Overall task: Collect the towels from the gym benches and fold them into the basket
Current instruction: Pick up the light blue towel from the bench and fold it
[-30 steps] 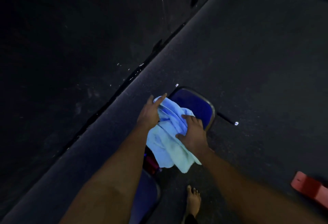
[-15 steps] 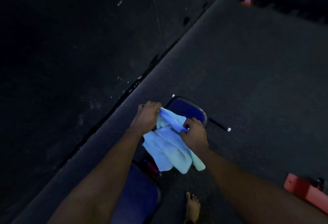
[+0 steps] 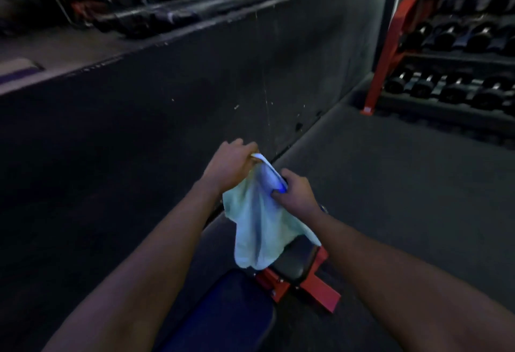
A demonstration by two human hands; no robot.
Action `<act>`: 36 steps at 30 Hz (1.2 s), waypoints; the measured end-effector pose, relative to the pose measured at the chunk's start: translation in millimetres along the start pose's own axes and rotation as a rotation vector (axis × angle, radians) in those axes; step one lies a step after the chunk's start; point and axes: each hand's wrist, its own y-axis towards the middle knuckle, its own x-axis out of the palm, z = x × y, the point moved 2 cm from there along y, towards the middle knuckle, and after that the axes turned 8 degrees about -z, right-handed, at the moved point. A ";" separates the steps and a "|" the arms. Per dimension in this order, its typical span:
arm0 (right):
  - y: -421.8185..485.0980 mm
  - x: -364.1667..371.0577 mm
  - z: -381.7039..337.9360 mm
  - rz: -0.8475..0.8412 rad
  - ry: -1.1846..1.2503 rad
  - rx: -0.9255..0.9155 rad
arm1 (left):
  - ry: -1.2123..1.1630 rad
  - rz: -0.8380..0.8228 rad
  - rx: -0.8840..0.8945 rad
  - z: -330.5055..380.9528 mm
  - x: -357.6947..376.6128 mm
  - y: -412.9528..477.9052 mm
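Observation:
A pale blue-green towel [image 3: 257,229] hangs in the air between my two hands, its lower part drooping over the bench. My left hand [image 3: 227,166] grips one top corner, fingers closed on the cloth. My right hand [image 3: 295,193] pinches the top edge a short way to the right. Below them lies the gym bench [image 3: 295,264] with a black seat pad, a dark blue pad [image 3: 223,315] nearer me and a red steel base. No basket is in view.
A dark low wall [image 3: 195,95] runs along the left. A red dumbbell rack [image 3: 390,45] with several black dumbbells stands at the far right. Grey rubber floor [image 3: 404,198] stretches to the right of the bench. The picture is dim and blurred.
Both hands have lifted the towel off the bench and spread its top edge. The view has tilted up, so the wall, rack and dumbbells now show.

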 end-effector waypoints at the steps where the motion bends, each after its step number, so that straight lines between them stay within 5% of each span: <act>1: -8.7 -5.6 -15.5 0.027 -0.032 -0.002 | 0.054 0.051 -0.004 3.2 -21.8 -11.7; 14: -92.4 -100.3 -70.8 0.099 -0.349 0.087 | 0.154 0.618 -0.384 -17.4 -208.5 -146.7; 19: -104.2 -157.8 -57.9 0.120 -0.212 0.152 | 0.036 0.744 -0.534 -20.0 -224.0 -180.5; 27: -121.1 -198.9 -72.4 0.347 0.387 -0.088 | -0.111 0.724 -0.760 -10.0 -211.5 -202.3; 32: -114.9 -206.0 -83.7 0.550 0.610 -0.025 | -0.465 0.852 -0.556 -3.4 -198.6 -210.5; 36: -119.1 -220.6 -101.3 0.693 0.486 -0.072 | -0.597 0.980 -0.525 2.7 -201.2 -217.5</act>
